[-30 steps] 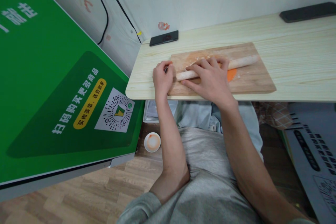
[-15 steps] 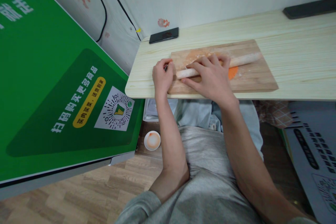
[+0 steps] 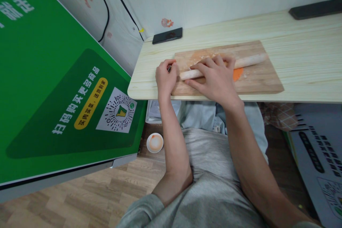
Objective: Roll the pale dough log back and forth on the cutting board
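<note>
My right hand lies across a flour-dusted wooden rolling pin, its fingers over the far side and its thumb on the near side. Orange dough shows beside the pin, just right of that hand; the rest of it is hidden under the hand and pin. Both rest on a wooden cutting board. At the board's left edge, near the pin's left end, my left hand is closed with fingertips and thumb together. A small dark, shiny bit shows within its curl, too small to name.
The board lies on a pale wooden table. A black phone is at the back left, and a long black object at the back right. A green printed panel stands at left. A small white dish sits below the table.
</note>
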`<state>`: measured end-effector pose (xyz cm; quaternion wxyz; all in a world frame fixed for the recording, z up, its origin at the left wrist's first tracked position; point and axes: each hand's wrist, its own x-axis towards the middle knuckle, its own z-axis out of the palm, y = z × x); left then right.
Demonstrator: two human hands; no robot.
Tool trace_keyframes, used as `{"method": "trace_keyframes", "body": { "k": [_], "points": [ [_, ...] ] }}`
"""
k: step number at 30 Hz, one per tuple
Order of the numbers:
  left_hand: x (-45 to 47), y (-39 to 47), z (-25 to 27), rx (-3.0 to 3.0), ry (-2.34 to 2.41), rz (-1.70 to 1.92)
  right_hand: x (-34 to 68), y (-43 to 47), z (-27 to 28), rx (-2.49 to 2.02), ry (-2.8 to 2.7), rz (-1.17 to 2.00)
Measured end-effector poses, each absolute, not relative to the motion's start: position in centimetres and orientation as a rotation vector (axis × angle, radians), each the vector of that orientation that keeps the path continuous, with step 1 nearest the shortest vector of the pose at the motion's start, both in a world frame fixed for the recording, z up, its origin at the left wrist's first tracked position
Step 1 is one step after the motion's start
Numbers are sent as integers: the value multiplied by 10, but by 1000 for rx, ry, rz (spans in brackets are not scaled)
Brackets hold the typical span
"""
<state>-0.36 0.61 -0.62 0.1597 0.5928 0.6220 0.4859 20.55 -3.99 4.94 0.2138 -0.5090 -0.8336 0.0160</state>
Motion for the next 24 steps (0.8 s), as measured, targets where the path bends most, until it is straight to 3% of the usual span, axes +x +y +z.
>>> {"method": "trace_keyframes", "body": {
  "k": [24],
  "points": [
    [-6,9,-11,1746,1767,1405,208,-37,44,-1342,-2272,72]
  ]
}}
